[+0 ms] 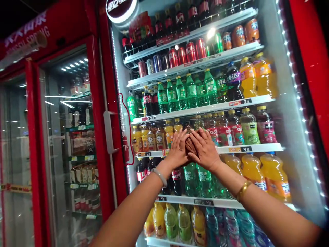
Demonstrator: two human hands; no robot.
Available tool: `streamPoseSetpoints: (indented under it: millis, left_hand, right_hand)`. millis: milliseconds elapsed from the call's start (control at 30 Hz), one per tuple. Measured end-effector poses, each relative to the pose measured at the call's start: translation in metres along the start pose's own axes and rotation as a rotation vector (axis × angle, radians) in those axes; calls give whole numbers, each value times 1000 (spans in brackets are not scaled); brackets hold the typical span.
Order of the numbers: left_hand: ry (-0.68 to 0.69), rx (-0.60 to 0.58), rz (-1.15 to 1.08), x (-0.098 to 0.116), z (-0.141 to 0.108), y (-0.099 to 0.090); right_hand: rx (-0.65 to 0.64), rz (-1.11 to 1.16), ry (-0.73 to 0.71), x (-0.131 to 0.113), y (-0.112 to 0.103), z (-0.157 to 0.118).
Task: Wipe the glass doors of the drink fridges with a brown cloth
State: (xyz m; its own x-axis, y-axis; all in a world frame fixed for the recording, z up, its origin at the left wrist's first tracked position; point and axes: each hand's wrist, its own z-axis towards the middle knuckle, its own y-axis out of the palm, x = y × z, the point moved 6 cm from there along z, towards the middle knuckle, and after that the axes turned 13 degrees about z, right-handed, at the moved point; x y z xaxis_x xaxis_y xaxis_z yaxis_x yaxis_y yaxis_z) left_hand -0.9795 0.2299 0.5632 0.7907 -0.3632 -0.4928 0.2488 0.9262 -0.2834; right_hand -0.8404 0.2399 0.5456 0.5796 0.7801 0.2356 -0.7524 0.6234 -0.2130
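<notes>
My left hand [178, 147] and my right hand [204, 147] are raised close together at the front of a lit drinks cooler. Their fingers are stretched out and point upward, with the backs facing me and the thumbs near each other. In the gap between them shows a brown, ridged patch [190, 145]; whether it is a held thing or a reflection in glass, I cannot tell. A pale bangle [159, 177] circles my left wrist, and a gold bracelet [243, 190] my right. Juice bottles [168, 133] stand on the shelf behind the hands, partly hidden by them.
Green soda bottles [191, 91] and red cans [190, 51] fill higher shelves. Large orange drink bottles [275, 176] stand lower right, yellow and green bottles [171, 221] at the bottom. Left of the cooler are a white door handle [109, 132] and another glass-doored fridge [69, 144].
</notes>
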Motion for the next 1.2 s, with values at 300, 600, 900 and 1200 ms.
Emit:
streamPoseSetpoints:
  millis: [300, 600, 900, 1200]
  left_hand:
    - [-315, 88, 282, -95, -9, -23]
    - [-307, 24, 375, -86, -11, -12]
    - [-345, 13, 386, -87, -13, -10]
    - [-346, 24, 383, -87, -13, -11]
  right_hand:
    - [-106, -111, -57, -15, 22, 55]
    - [8, -152, -89, -48, 52, 46]
    - [-284, -207, -372, -42, 36, 47]
    - [58, -202, -340, -20, 33, 111]
